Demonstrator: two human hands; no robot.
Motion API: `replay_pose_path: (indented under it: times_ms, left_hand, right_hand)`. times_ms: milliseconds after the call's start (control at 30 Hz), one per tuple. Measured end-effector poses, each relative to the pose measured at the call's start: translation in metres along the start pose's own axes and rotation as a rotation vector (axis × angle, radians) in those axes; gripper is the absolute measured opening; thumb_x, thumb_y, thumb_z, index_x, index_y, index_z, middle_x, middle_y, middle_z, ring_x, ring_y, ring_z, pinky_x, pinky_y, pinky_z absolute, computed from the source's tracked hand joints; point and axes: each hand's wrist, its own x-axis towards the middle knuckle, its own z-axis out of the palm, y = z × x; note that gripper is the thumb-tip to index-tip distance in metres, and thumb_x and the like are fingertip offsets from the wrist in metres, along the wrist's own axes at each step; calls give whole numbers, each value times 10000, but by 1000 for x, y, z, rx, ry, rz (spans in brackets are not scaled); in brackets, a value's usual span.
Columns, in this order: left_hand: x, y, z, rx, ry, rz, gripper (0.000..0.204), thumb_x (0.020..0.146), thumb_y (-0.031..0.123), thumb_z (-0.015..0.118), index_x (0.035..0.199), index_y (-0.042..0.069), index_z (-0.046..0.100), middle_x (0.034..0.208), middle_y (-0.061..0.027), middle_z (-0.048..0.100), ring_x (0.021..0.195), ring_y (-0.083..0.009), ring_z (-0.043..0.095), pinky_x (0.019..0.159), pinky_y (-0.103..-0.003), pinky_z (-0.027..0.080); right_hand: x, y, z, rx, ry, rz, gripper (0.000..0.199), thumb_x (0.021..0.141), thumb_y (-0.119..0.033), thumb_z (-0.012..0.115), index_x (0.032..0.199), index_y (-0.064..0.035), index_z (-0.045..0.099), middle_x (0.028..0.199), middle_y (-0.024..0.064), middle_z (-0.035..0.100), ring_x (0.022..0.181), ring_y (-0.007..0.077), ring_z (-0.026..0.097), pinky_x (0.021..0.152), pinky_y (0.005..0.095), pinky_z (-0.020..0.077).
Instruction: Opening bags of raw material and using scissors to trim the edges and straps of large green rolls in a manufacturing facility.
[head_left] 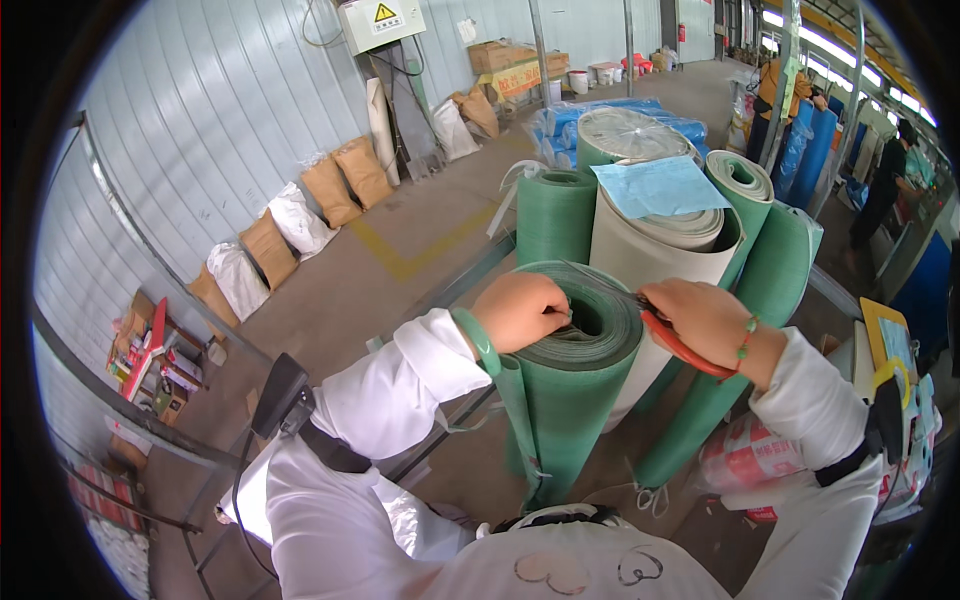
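Observation:
An upright green roll of sheet material (565, 400) stands right in front of me. My left hand (522, 310) grips the near rim of its top edge, fingers curled over into the hollow core. My right hand (700, 318) holds red-handled scissors (672, 340) at the roll's right rim, with the blades pointing left across the top. A green bangle sits on my left wrist and a bead bracelet on my right. Both arms are in white sleeves.
More upright rolls stand behind: green ones (555, 212), a cream one (660, 250) with a blue sheet (655, 185) on top, blue ones (815, 150). Filled sacks (300, 222) line the corrugated wall at left. A person in black (885, 180) stands at far right.

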Motion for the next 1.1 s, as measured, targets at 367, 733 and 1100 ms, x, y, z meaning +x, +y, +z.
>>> replay_pose_path:
  times_ms: [367, 733, 1100]
  left_hand:
    - [-19, 11, -2, -202, 197, -84, 60, 731, 86, 665, 741, 50, 618, 709, -76, 568, 718, -233, 547, 629, -327, 421]
    - [-30, 9, -10, -221, 171, 69, 67, 743, 78, 656, 752, 45, 598, 739, -67, 559, 714, -240, 534, 632, -336, 415]
    - [-46, 11, -24, -637, 481, -133, 130, 824, 122, 634, 766, 22, 573, 679, 11, 525, 641, -71, 476, 594, -231, 402]
  right_hand:
    - [-8, -33, -42, -503, -292, -5, 177, 849, -232, 477, 832, -98, 591, 656, 53, 579, 575, 237, 588, 608, 347, 437]
    - [-1, -53, -40, -559, -270, -162, 141, 761, -246, 550, 796, -115, 590, 637, 36, 582, 567, 204, 580, 572, 333, 420]
    - [-14, -51, -19, -393, -242, -17, 155, 807, -216, 501, 796, -80, 575, 622, 63, 578, 572, 258, 593, 548, 365, 458]
